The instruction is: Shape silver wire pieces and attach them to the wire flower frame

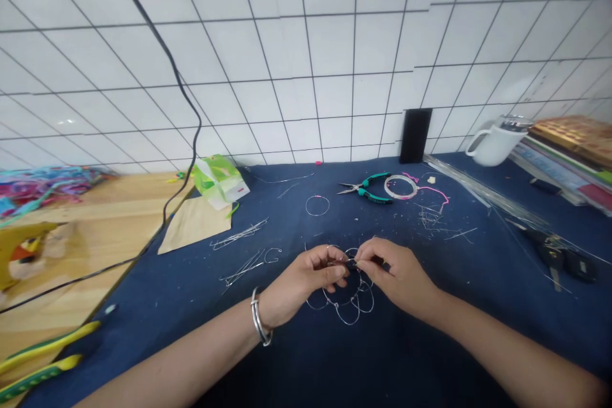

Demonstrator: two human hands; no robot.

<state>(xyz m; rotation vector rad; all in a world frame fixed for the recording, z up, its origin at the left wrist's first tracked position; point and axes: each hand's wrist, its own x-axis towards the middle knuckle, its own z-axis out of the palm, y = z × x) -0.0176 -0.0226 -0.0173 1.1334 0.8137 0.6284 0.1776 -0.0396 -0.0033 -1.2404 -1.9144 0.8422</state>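
Note:
Between my two hands is a thin wire flower frame (348,322), a ring with several rounded wire loops around it. My left hand (321,271) pinches its upper left part, thumb against the fingers. From the other side my right hand (389,271) pinches wire near the top of the frame, fingertips almost touching those of the left. The exact spot under the fingertips is hidden. Beyond the hands lies a separate wire ring (317,206) with a bit of pink at its top. Bent wire pieces (251,266) lie left of my left hand.
Teal-handled pliers (375,190) lie beside a white ring-shaped roll (400,196) and pink cord. Wire scraps (431,218), scissors (549,248) and long straight wires (478,188) are at right, with a white mug (497,143). A black cable (197,121) runs down the left.

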